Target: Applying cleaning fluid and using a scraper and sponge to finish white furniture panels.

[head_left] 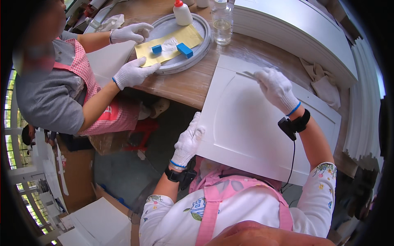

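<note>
White cabinet door panel (262,127) lies flat, its far end on the wooden table (188,84), its near end overhanging the table edge toward the wearer's lap. Recessed centre field, raised frame around it.

Left hand (188,141), white knit glove: fingers curled over the panel's left edge near the lower corner, clamped on that edge. Black band on the wrist.

Right hand (276,88), white knit glove: rests on the panel's upper frame, fingers pinched together on a small thin grey piece (248,74) lying against the surface; what the piece is cannot be told. Black wrist device with a cable hanging down.

Across the table, another person in a pink checked apron: both gloved hands (132,73) on a yellow sheet (170,44) laid over a round grey tray (203,41). Two blue blocks (184,50) sit on the sheet. White squeeze bottle (182,12) stands on the tray's far side; clear bottle (222,24) just beside the tray. Crumpled cloth (318,76) lies right of the panel.
</note>
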Motion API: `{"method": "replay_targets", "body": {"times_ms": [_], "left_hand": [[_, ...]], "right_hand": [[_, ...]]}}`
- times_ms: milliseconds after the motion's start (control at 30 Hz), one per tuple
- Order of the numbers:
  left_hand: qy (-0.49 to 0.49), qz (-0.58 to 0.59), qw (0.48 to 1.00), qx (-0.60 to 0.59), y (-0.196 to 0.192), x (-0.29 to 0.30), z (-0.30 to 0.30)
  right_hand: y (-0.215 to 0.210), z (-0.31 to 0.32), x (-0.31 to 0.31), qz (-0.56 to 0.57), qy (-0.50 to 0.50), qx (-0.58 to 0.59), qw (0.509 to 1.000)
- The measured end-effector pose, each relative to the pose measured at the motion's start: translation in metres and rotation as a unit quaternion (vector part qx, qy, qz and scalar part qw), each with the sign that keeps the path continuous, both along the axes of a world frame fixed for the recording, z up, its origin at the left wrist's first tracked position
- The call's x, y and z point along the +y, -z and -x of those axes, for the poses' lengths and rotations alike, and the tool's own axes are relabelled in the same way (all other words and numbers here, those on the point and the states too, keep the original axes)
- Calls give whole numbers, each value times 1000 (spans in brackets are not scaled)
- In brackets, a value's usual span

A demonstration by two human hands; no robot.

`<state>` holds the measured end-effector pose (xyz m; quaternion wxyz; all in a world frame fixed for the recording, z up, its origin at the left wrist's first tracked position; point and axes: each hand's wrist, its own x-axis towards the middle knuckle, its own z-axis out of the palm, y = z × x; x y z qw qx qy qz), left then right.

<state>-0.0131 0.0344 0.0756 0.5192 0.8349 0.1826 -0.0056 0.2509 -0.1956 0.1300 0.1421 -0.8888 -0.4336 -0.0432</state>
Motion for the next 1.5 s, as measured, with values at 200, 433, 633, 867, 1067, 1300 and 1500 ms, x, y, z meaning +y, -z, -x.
{"method": "replay_targets", "body": {"times_ms": [200, 433, 633, 867, 1067, 1300, 1500], "left_hand": [[3, 44, 999, 31, -2, -1, -7], [-61, -214, 971, -91, -49, 24, -43], [-74, -484, 860, -142, -71, 33, -159], [0, -520, 844, -127, -66, 29, -153], [-3, -538, 792, -289, -76, 36, -141], [-77, -591, 793, -130, -73, 49, -186], [-38, -569, 820, 52, -55, 82, -233]], "right_hand": [[21, -96, -47, 16, 165, -35, 986], [47, -113, -63, 34, 187, -36, 981], [58, -99, -67, -26, 212, -2, 977], [56, -105, -84, -90, 281, 136, 946], [68, -110, -89, -105, 271, 128, 948], [76, -108, -89, -161, 270, 113, 943], [79, -108, -88, -192, 278, 119, 934]]}}
